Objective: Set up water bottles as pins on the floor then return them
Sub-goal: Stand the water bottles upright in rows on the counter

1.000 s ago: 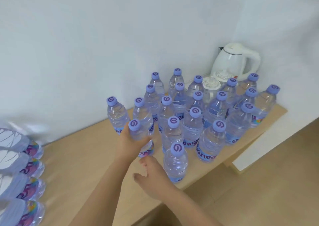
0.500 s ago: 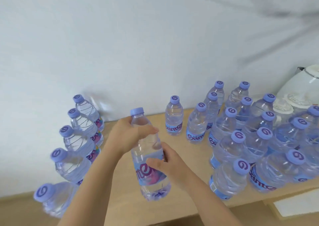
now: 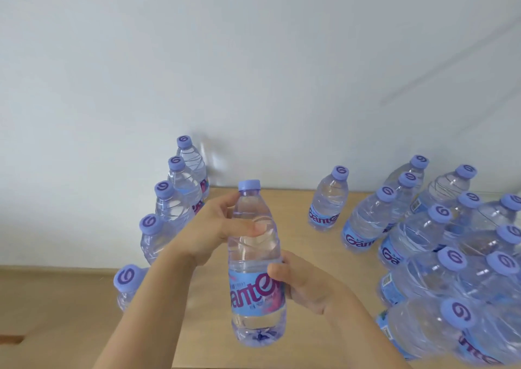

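I hold one clear water bottle (image 3: 255, 272) with a purple cap and blue label upright above the wooden shelf (image 3: 298, 250). My left hand (image 3: 217, 227) grips its upper part just below the cap. My right hand (image 3: 304, 284) grips its label from the right side. A row of several bottles (image 3: 172, 213) stands at the left along the wall. A single bottle (image 3: 328, 202) stands apart behind, and a dense group of several bottles (image 3: 451, 256) fills the right.
A white wall (image 3: 253, 72) rises directly behind the shelf. A lower wooden surface (image 3: 50, 298) extends at the left. Bare shelf top lies between the left row and the right group.
The view has swung left and the kettle has left the frame. The bottle was lifted from the group and is now held a little higher and nearer in both hands.
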`<state>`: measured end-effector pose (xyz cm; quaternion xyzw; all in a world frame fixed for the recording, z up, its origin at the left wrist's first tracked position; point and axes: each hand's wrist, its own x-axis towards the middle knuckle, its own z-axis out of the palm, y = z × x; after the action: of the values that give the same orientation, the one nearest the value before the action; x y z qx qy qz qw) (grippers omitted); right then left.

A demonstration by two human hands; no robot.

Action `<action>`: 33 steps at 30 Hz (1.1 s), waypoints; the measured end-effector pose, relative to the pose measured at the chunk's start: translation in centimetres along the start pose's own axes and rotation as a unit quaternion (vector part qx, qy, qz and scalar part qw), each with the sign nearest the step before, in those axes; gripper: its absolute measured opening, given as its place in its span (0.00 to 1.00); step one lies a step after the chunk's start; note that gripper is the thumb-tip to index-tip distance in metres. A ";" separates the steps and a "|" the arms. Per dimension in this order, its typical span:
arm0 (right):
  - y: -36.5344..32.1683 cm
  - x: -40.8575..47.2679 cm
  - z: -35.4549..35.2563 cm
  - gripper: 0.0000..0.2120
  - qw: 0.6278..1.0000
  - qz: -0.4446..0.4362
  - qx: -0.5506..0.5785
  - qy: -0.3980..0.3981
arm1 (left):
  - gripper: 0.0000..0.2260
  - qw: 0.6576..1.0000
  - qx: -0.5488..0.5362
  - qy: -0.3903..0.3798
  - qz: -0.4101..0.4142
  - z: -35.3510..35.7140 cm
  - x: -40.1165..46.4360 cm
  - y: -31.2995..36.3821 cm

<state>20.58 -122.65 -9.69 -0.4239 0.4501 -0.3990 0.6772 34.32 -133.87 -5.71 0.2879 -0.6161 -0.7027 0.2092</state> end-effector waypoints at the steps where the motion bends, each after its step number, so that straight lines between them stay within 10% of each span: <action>1: -0.5 -0.2 -0.1 0.32 0.999 0.015 -0.038 -0.024 | 0.18 1.000 -0.003 0.009 -0.003 -0.1 0.1 0.0; 17: -0.8 -0.5 -1.6 0.24 0.996 0.014 -0.084 -0.036 | 0.18 0.998 -0.001 0.064 -0.019 0.1 1.9 0.1; 33: -0.1 9.2 -3.8 0.11 0.976 -0.095 -0.169 0.097 | 0.11 0.948 0.286 0.098 -0.103 -5.1 8.8 3.9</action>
<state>19.48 -131.93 -13.01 -0.5326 0.5324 -0.4189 0.5074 30.84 -143.99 -3.55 0.4650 -0.7346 -0.4831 0.1038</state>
